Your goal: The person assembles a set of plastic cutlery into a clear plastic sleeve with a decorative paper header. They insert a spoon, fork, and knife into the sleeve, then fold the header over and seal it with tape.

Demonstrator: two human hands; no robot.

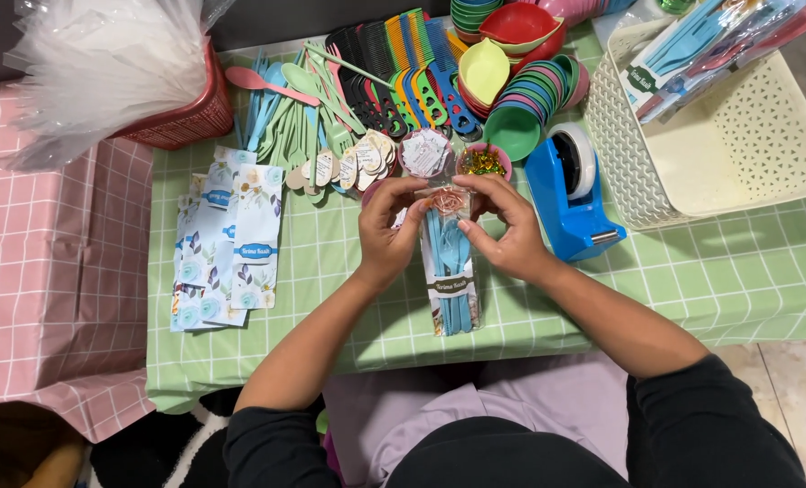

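Green checked tablecloth (692, 280) over the work table, pink checked cloth (50, 271) at far left. Red basket (181, 113) of clear plastic bags at upper left; floral paper cards (231, 244) stacked below it. Pastel spoons (285, 108) and tags, then combs (403, 63). Centre: left hand (386, 237) and right hand (504, 233) both pinch the top of a clear packet of blue cutlery (448, 271), its lower end resting on the cloth, fingers closed at the twisted neck. Right: stacked bowls (534, 90), blue tape dispenser (570, 194), cream basket (746, 154) holding finished packets.
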